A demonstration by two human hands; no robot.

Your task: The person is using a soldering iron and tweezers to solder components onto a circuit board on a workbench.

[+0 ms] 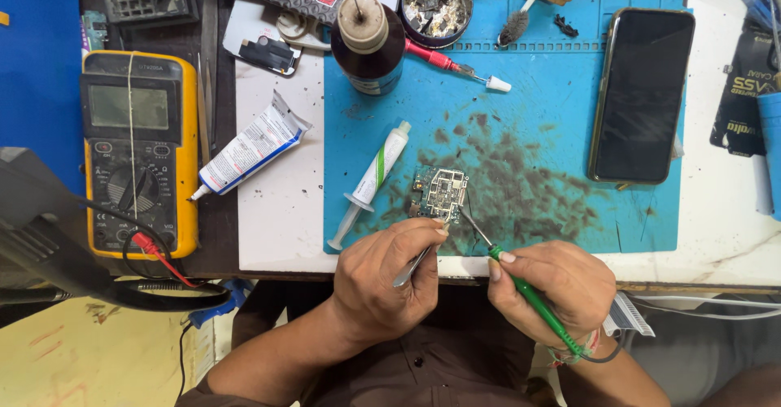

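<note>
At centre frame, a bare circuit board (439,193) lies on a stained blue mat (553,130). The left hand (389,281) pinches tweezers (416,262) beside it; the right hand (553,289) grips a green-handled soldering iron (521,287), tip near the board. Rework looks unfinished.

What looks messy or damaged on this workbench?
The blue work mat is smeared with dark, sooty stains around the small circuit board, thickest to its right. The board sits where the left hand holds tweezers and the right hand a green-handled soldering iron.
</note>
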